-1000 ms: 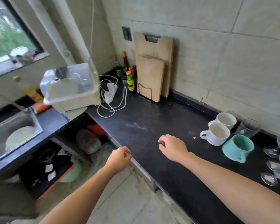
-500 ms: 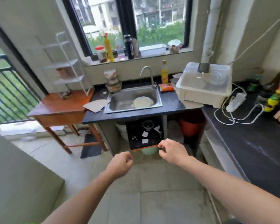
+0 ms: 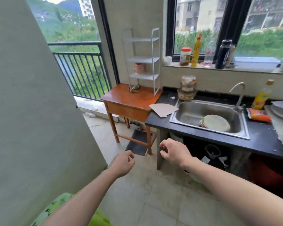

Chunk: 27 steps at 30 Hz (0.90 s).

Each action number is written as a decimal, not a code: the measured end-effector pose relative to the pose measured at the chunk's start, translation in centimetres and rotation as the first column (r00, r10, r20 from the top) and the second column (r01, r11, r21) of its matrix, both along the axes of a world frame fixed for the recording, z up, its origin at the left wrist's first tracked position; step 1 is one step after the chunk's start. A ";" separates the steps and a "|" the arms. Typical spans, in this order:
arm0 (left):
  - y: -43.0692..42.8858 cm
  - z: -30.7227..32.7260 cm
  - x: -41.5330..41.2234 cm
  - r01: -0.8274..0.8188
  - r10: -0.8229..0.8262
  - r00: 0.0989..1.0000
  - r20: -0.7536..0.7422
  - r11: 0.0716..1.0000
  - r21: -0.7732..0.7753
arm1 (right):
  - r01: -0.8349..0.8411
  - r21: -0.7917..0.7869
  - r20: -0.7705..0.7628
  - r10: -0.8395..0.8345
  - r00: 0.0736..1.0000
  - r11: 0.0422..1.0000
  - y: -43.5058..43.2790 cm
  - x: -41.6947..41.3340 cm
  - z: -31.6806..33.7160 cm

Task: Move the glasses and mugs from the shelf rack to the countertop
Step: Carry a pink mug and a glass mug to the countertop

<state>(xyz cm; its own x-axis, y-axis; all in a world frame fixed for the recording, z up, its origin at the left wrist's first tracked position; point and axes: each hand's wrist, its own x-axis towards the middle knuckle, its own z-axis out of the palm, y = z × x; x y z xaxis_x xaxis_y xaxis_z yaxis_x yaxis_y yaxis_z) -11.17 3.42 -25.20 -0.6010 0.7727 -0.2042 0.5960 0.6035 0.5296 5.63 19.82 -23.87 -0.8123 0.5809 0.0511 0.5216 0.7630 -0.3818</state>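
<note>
both hands are held out low over the tiled floor [image 3: 137,201], and neither carries anything. the left hand [image 3: 122,163] is loosely curled, fingers folded in toward the palm. the right hand [image 3: 174,153] is half open, its fingers [image 3: 163,144] spread and bent as a claw, thumb below them.

the white shelf rack [image 3: 141,60] stands upright on the wooden desk [image 3: 131,101] by the balcony door, well apart from both hands. one pink mug [image 3: 139,68] sits on a lower tier of the rack, its handle turned to the left; the tiers above it look bare, though the picture is soft there and i cannot be sure.

just right of the wooden desk runs the dark countertop [image 3: 158,123], with a sheet of cardboard [image 3: 163,109] lying across the join between the two. a steel sink [image 3: 194,111] is set in the countertop, with a stack of plates [image 3: 216,123] lying in it. behind the sink stand stacked containers [image 3: 187,88], a tap [image 3: 238,90] and a yellow bottle [image 3: 262,95]. more bottles and a jar [image 3: 185,56] line the window sill [image 3: 203,68].
</note>
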 end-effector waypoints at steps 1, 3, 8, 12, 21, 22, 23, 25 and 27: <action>1.1 -0.1 -1.4 -0.014 0.014 1.000 0.004 1.000 0.004 | -0.014 0.002 0.002 0.014 1.000 1.000 1.2 -1.7 -0.1; 3.7 -0.2 -4.4 -0.034 0.034 0.999 0.004 0.999 0.013 | -0.037 0.000 0.004 0.037 0.999 0.999 4.0 -5.0 -0.3; 10.7 0.9 -11.1 -0.063 0.063 0.998 -0.002 0.998 0.009 | -0.021 -0.040 -0.032 0.020 0.999 0.999 12.1 -12.5 0.1; 15.5 2.3 -16.0 -0.095 0.095 0.995 -0.002 0.994 0.054 | -0.029 -0.023 -0.065 0.028 0.997 0.999 18.0 -18.3 1.0; 22.8 2.0 -28.0 -0.091 0.088 0.995 0.039 0.992 0.089 | -0.043 -0.037 -0.066 0.040 0.997 0.998 26.0 -31.6 0.7; 23.7 1.9 -29.7 -0.084 0.081 0.996 0.042 0.993 0.086 | -0.035 -0.027 -0.063 0.033 0.997 0.999 26.8 -33.2 0.5; 24.6 1.8 -31.2 -0.077 0.073 0.996 0.048 0.993 0.086 | -0.028 -0.019 -0.062 0.027 0.998 0.999 27.5 -34.6 0.4; 26.6 1.6 -35.1 -0.046 0.041 0.998 0.055 0.994 0.098 | 0.000 -0.002 -0.069 0.000 0.998 1.000 29.2 -38.2 0.0; 28.8 1.5 -39.5 0.002 -0.006 0.999 0.036 0.995 0.101 | 0.050 0.002 -0.087 -0.050 0.995 0.999 31.0 -42.0 -0.2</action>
